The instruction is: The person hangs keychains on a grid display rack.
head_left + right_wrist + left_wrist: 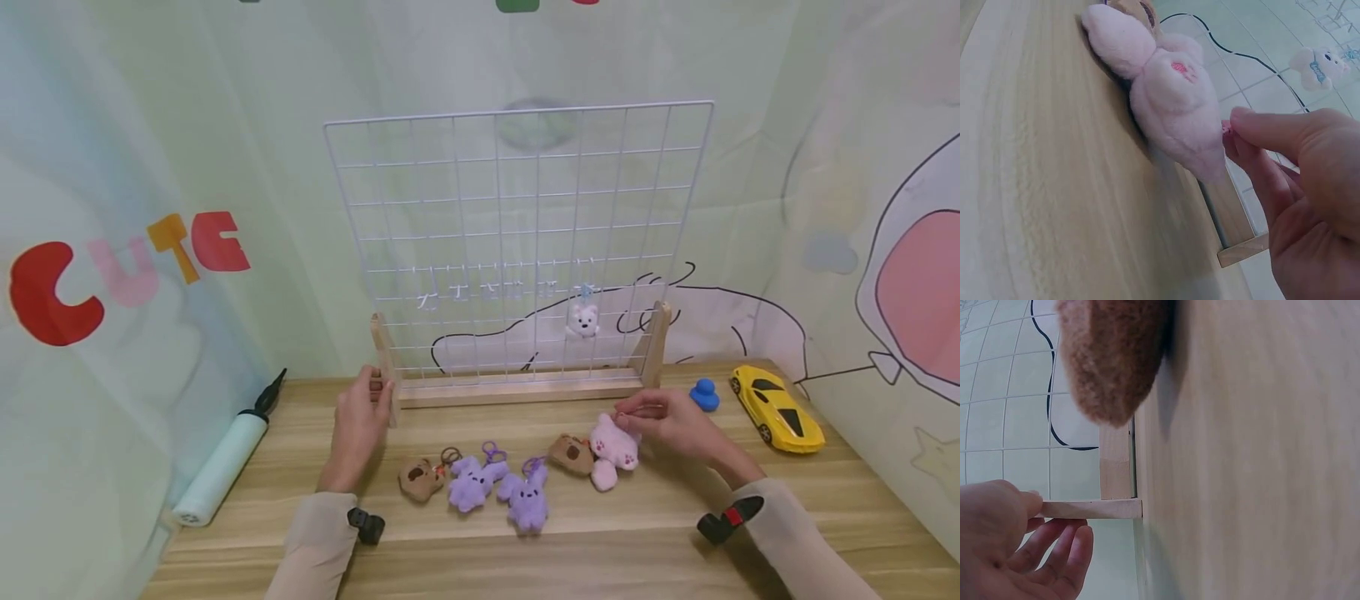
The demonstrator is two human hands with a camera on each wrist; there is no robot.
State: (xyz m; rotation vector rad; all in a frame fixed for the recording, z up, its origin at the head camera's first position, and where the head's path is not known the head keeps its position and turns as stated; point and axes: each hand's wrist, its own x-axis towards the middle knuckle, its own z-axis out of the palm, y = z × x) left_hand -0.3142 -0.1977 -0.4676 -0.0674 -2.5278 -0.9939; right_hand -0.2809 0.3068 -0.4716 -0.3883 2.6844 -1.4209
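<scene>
With thumb and fingers, my left hand (358,425) grips the left wooden upright (1091,509) of a white wire grid rack (517,250). My right hand (671,423) pinches a small pink part at the edge of a pink plush keychain (1175,112), as the right wrist view shows. The pink plush lies on the wooden table beside a brown plush keychain (572,455). Two purple plush keychains (471,483) and another brown plush keychain (420,480) lie between my hands. A white bear plush (583,321) hangs from a hook on the rack.
Several white hooks (487,289) sit in a row on the grid. A yellow toy car (776,408) and a small blue toy duck (704,395) stand at the right. On the left lies a pale green hand pump (225,467). A printed curtain hangs behind the table.
</scene>
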